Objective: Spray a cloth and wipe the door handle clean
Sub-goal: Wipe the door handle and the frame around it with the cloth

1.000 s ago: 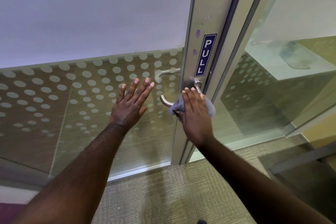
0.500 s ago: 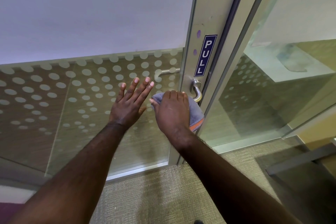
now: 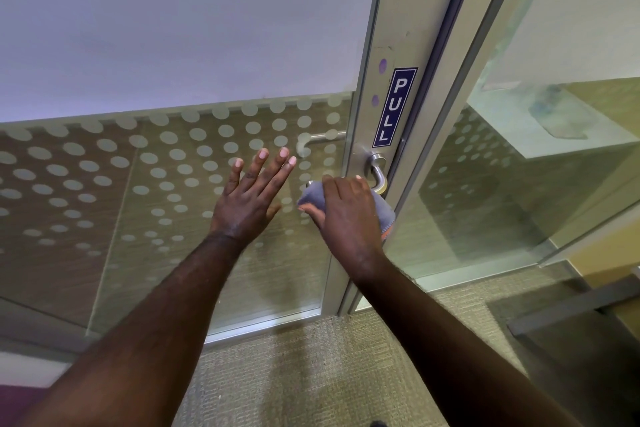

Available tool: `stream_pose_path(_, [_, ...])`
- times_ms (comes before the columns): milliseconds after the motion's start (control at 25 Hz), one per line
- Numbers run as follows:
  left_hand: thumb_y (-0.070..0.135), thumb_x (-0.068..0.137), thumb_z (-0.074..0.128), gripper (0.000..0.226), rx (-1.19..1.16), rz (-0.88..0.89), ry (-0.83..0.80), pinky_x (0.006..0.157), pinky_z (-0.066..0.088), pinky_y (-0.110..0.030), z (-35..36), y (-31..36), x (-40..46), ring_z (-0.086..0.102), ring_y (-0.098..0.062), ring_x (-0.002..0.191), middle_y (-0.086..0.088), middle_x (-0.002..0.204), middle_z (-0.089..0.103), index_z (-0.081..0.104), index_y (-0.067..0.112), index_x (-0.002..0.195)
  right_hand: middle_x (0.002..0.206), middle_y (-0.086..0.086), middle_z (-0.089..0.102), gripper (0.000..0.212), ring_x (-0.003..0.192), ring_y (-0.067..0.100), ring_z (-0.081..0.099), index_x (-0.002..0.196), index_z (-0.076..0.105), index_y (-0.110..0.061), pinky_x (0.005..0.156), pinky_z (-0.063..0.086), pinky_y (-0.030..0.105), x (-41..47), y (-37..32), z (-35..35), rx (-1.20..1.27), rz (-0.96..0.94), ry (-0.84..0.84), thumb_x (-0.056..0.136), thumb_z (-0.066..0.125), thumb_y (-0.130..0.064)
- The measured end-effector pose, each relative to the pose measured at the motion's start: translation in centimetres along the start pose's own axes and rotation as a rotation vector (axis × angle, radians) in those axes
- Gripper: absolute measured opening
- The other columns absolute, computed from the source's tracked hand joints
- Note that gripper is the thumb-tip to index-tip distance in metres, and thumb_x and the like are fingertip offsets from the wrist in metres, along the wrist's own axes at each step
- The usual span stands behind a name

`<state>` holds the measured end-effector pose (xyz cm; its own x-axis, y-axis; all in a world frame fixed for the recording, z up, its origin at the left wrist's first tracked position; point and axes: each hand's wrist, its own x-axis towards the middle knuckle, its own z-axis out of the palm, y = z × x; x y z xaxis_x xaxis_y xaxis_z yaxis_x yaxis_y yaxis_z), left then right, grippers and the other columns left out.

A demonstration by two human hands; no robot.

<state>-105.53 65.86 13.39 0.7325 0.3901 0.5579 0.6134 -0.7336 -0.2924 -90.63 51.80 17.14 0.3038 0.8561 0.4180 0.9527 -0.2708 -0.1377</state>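
Note:
A silver lever door handle (image 3: 378, 172) sits on the metal door frame under a blue PULL sticker (image 3: 394, 107). My right hand (image 3: 346, 211) grips a grey-blue cloth (image 3: 313, 196) with an orange edge, wrapped over the lever's left part, which is hidden; only the handle's curved neck shows. My left hand (image 3: 252, 196) presses flat against the dotted glass door (image 3: 173, 184), fingers straight and spread, just left of the cloth.
A second handle (image 3: 320, 140) shows through the glass on the door's far side. A fixed glass panel (image 3: 519, 166) stands right of the frame. Beige carpet (image 3: 311, 374) lies below. No spray bottle is in view.
My right hand slid the cloth leftwards along the lever from the neck a second ago, then crept slightly back right. The left hand has stayed flat on the glass.

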Motion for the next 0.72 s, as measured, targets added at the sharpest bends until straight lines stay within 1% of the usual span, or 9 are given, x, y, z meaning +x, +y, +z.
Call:
stream_pose_path(80, [0.037, 0.076, 0.078, 0.118, -0.002, 0.003, -0.006, 0.120, -0.010, -0.041, -0.2, 0.0, 0.0, -0.015, -0.017, 0.150, 0.007, 0.163, -0.007, -0.007, 0.026, 0.156, 0.108, 0.007, 0.065, 0.048, 0.102, 0.024, 0.055, 0.115, 0.059, -0.011, 0.100, 0.038, 0.039, 0.1, 0.9, -0.4, 0.037, -0.070, -0.008, 0.087, 0.062, -0.050])
stream_pose_path(160, [0.037, 0.075, 0.079, 0.118, 0.001, 0.004, -0.008, 0.120, -0.009, -0.041, -0.3, 0.0, 0.0, -0.008, -0.019, 0.150, 0.003, 0.163, 0.000, -0.007, 0.026, 0.156, 0.112, 0.007, 0.065, 0.047, 0.105, 0.023, 0.056, 0.117, 0.059, -0.012, 0.099, 0.039, 0.039, 0.1, 1.8, -0.8, 0.088, -0.141, -0.047, 0.084, 0.068, -0.045])
stream_pose_path(280, [0.038, 0.075, 0.079, 0.118, 0.010, 0.006, -0.008, 0.119, -0.006, -0.042, -0.6, 0.1, 0.0, -0.003, -0.019, 0.148, -0.001, 0.161, 0.009, -0.006, 0.025, 0.156, 0.118, 0.008, 0.062, 0.046, 0.109, 0.025, 0.054, 0.121, 0.057, -0.012, 0.100, 0.038, 0.039, 0.2, 3.8, -1.3, 0.108, -0.280, -0.062, 0.085, 0.070, -0.037])
stream_pose_path(360, [0.038, 0.075, 0.079, 0.115, 0.015, 0.011, -0.007, 0.119, -0.006, -0.043, -0.7, 0.1, 0.0, -0.002, -0.019, 0.148, -0.001, 0.161, 0.009, -0.003, 0.024, 0.155, 0.120, 0.010, 0.061, 0.045, 0.110, 0.027, 0.054, 0.122, 0.056, -0.009, 0.101, 0.038, 0.041, 0.4, 5.4, -1.4, 0.112, -0.381, -0.042, 0.089, 0.061, -0.039])
stream_pose_path(480, [0.038, 0.076, 0.078, 0.113, 0.023, 0.014, -0.008, 0.119, -0.005, -0.043, -0.8, 0.1, 0.0, -0.002, -0.020, 0.148, -0.001, 0.161, 0.008, -0.001, 0.023, 0.155, 0.123, 0.012, 0.060, 0.056, 0.116, 0.027, 0.052, 0.126, 0.054, -0.007, 0.105, 0.034, 0.041, 0.9, 7.7, -1.6, 0.100, -0.475, -0.070, 0.091, 0.033, -0.045])
stream_pose_path(600, [0.039, 0.078, 0.076, 0.114, 0.033, 0.013, -0.016, 0.120, -0.003, -0.044, -0.9, 0.1, 0.0, -0.002, -0.020, 0.148, 0.000, 0.161, 0.006, -0.006, 0.024, 0.155, 0.126, 0.014, 0.058, 0.063, 0.120, 0.029, 0.050, 0.129, 0.053, -0.007, 0.109, 0.032, 0.043, 1.3, 10.3, -1.7, 0.105, -0.490, -0.111, 0.098, 0.025, -0.054])
stream_pose_path(640, [0.039, 0.078, 0.076, 0.113, 0.023, 0.009, -0.016, 0.120, -0.003, -0.043, -1.0, 0.2, 0.0, 0.000, -0.020, 0.148, 0.001, 0.161, 0.006, -0.005, 0.024, 0.155, 0.128, 0.015, 0.057, 0.062, 0.122, 0.030, 0.049, 0.129, 0.052, -0.005, 0.111, 0.030, 0.043, 1.4, 11.1, -1.6, 0.111, -0.494, -0.117, 0.099, 0.029, -0.053])
stream_pose_path(680, [0.038, 0.077, 0.077, 0.112, 0.010, 0.004, -0.016, 0.120, -0.003, -0.043, -1.0, 0.2, 0.0, 0.002, -0.020, 0.148, 0.001, 0.161, 0.006, -0.002, 0.024, 0.155, 0.130, 0.015, 0.056, 0.056, 0.125, 0.031, 0.047, 0.131, 0.052, -0.004, 0.113, 0.028, 0.043, 1.5, 11.9, -1.6, 0.101, -0.504, -0.120, 0.098, 0.038, -0.048])
stream_pose_path(720, [0.038, 0.077, 0.077, 0.111, 0.001, 0.000, -0.018, 0.119, -0.004, -0.043, -1.0, 0.3, 0.0, 0.005, -0.021, 0.148, 0.001, 0.161, 0.005, -0.001, 0.024, 0.155, 0.133, 0.016, 0.055, 0.050, 0.128, 0.031, 0.045, 0.132, 0.051, -0.004, 0.115, 0.026, 0.042, 1.5, 12.7, -1.4, 0.076, -0.523, -0.108, 0.095, 0.053, -0.038])
